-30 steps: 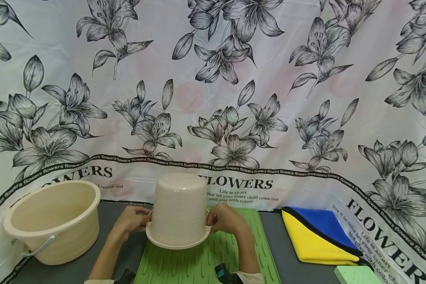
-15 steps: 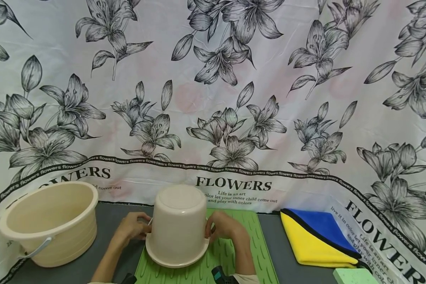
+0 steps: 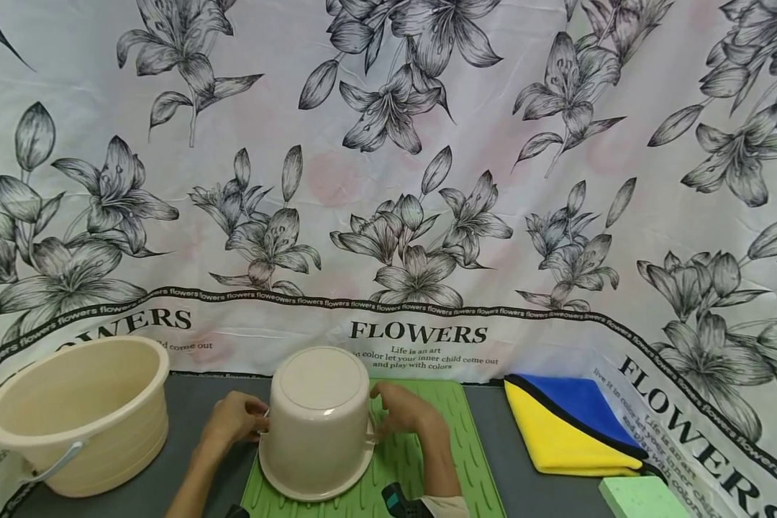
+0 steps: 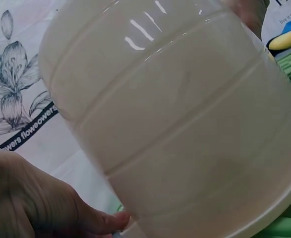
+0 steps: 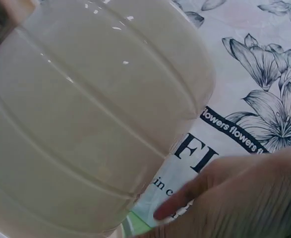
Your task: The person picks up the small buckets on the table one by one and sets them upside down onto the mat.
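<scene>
In the head view a small cream bucket (image 3: 320, 432) stands upside down, slightly tilted, over the green ridged mat (image 3: 421, 460). At its left side my left hand (image 3: 236, 417) grips the rim by the handle's end; the left wrist view shows thumb and fingertips (image 4: 118, 220) meeting there. My right hand (image 3: 404, 410) is at the opposite side, its lower fingers curled at the rim lug while one finger extends beside the wall. The lower fingertips run out of the right wrist view. The bucket's inside is hidden.
A larger cream tub (image 3: 129, 432) with a grey handle stands upright at the left. To the right lie a folded yellow and blue cloth (image 3: 576, 432) and a pale green block (image 3: 641, 496). A flower-printed curtain (image 3: 388, 216) hangs close behind the grey table (image 3: 194, 403).
The small bucket has come down toward the mat and tipped forward, so more of its base shows. Both hands have gone down with it. The head view has shifted slightly to the right.
</scene>
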The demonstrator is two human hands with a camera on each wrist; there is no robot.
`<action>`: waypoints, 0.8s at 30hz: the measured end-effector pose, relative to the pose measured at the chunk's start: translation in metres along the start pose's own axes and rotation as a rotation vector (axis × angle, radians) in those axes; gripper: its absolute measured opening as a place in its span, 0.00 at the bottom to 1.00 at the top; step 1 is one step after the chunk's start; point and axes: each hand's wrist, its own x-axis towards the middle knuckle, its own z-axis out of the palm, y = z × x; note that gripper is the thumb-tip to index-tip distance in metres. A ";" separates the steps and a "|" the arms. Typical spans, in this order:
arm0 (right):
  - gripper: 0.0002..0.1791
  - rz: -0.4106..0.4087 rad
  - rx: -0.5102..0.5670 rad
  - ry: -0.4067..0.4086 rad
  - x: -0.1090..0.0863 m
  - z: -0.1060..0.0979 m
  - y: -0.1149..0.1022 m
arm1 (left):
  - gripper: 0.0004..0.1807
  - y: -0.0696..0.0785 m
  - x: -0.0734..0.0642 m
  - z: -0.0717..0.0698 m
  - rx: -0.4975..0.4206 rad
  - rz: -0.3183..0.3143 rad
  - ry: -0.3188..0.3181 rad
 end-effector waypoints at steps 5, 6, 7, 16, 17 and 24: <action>0.23 0.007 -0.040 -0.026 0.002 0.003 -0.002 | 0.16 0.003 0.000 -0.003 0.014 -0.010 -0.020; 0.20 -0.006 -0.047 -0.032 0.002 0.004 -0.003 | 0.16 0.003 0.000 -0.004 0.023 -0.010 -0.020; 0.18 -0.019 -0.057 -0.036 0.001 0.005 -0.004 | 0.16 0.002 -0.001 -0.004 0.028 -0.016 -0.020; 0.14 0.027 -0.159 -0.048 0.004 0.011 -0.020 | 0.14 -0.001 0.000 -0.001 0.061 -0.002 -0.020; 0.14 0.044 -0.157 -0.041 0.004 0.013 -0.021 | 0.14 -0.001 0.001 -0.001 0.064 -0.004 -0.016; 0.14 0.146 -0.104 0.021 0.004 0.020 -0.022 | 0.13 -0.002 0.000 0.000 0.061 -0.002 -0.024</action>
